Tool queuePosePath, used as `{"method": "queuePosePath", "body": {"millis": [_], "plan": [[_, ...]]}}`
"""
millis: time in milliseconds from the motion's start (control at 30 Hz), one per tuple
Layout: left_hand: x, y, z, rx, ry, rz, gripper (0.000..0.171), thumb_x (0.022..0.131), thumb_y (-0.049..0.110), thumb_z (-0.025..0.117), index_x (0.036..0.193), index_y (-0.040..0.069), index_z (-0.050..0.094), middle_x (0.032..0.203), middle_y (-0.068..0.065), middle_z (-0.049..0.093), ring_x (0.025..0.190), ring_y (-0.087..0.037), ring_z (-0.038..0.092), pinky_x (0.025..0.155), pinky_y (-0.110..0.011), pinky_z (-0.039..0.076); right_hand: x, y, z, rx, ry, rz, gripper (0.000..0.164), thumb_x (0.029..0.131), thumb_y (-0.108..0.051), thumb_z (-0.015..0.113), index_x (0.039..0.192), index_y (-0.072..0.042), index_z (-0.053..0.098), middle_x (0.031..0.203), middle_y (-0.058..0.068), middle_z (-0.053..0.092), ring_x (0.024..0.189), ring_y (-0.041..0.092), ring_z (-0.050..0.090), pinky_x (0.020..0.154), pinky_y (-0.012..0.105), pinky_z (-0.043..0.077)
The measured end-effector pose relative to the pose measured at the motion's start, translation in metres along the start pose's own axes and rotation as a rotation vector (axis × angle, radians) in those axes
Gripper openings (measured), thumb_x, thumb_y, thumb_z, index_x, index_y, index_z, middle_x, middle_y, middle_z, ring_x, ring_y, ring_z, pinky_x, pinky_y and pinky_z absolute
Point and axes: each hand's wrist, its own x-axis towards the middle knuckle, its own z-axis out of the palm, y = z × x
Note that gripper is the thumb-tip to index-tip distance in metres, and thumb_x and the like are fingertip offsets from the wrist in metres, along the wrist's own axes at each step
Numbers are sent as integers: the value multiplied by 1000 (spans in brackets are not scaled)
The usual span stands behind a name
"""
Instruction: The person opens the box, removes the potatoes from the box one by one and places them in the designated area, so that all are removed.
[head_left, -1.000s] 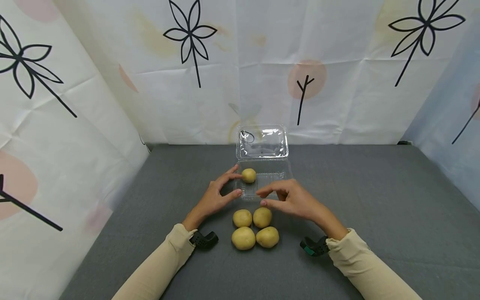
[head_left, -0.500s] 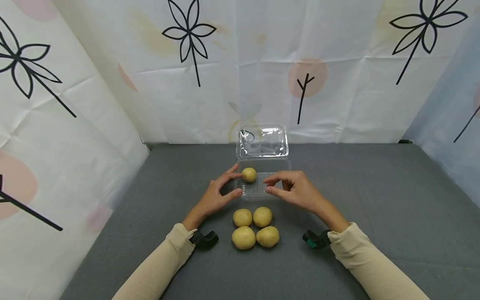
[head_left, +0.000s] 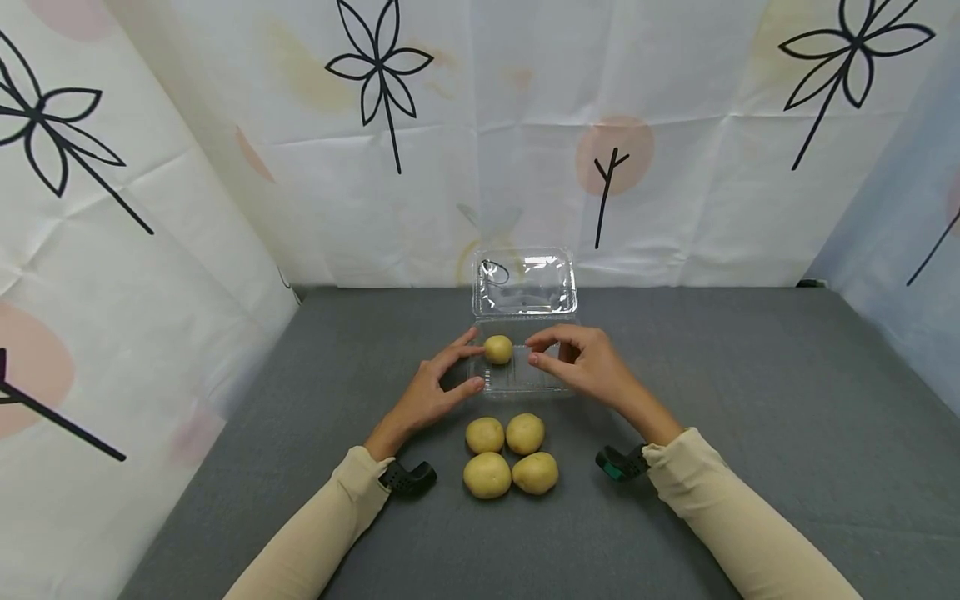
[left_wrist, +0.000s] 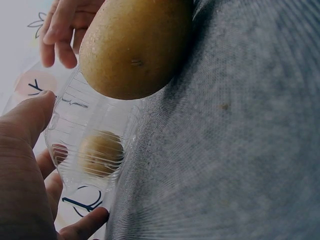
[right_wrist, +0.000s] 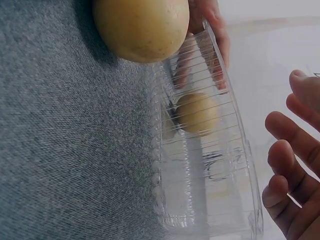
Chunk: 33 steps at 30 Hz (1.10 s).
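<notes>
A clear plastic hinged container [head_left: 532, 379] stands with its lid [head_left: 525, 287] raised at the back. One potato [head_left: 498, 350] lies in its left part; the wrist views show it through the ribbed wall [right_wrist: 197, 114]. My left hand [head_left: 431, 392] spreads around the container's left side, thumb by the near left corner and fingers along the left wall. Above the container's right part hovers my right hand [head_left: 581, 358], fingers loosely bent, nothing between thumb and fingertips. In the right wrist view, the fingers [right_wrist: 280, 155] are apart from the rim.
Several potatoes [head_left: 487, 476] sit grouped on the grey cloth-covered table [head_left: 337, 350], just in front of the container. One potato [left_wrist: 137, 50] looms large in the left wrist view. Printed white fabric [head_left: 675, 208] hangs behind the table and at both sides.
My right hand has moved away from near the front potatoes, forward over the container's right part. The left hand and all the potatoes have stayed in place.
</notes>
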Motion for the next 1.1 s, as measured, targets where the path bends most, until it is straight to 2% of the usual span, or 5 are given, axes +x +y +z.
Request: {"method": "queuePosePath", "body": {"millis": [133, 400, 600, 767, 1100], "plan": [[0, 0, 0, 0, -1, -2, 48, 100, 33, 66, 146, 25, 55, 169, 5, 27, 157, -23, 26, 121, -68, 13, 5, 3, 2, -15, 10, 18, 20, 94, -18, 75, 113, -14, 77, 110, 11, 77, 53, 10, 47, 50, 26, 41], [1, 0, -1, -13, 3, 12, 49, 99, 30, 67, 146, 22, 56, 169, 3, 29, 156, -22, 27, 122, -62, 24, 16, 12, 10, -30, 16, 44, 24, 94, -20, 76, 116, -10, 76, 113, 12, 76, 60, 17, 53, 54, 26, 42], [0, -1, 0, -10, 2, 3, 49, 99, 34, 67, 146, 22, 56, 169, 6, 28, 156, -23, 27, 122, -63, 22, 20, 17, 15, -6, 10, 51, 27, 93, -16, 76, 118, -4, 74, 115, 17, 74, 59, 17, 52, 54, 26, 43], [1, 0, 0, -5, 0, 4, 50, 100, 36, 66, 146, 22, 56, 169, 7, 28, 156, -23, 26, 122, -67, 15, 23, 17, 14, -20, -6, 59, 30, 93, -17, 76, 120, -4, 73, 117, 18, 73, 58, 14, 52, 54, 27, 44], [0, -1, 1, -6, 1, 9, 48, 100, 33, 66, 146, 24, 55, 169, 6, 27, 156, -24, 27, 120, -69, 13, 32, 15, 15, -69, -82, 102, 34, 94, -21, 75, 126, -8, 71, 121, 17, 72, 61, 14, 53, 55, 30, 45]]}}
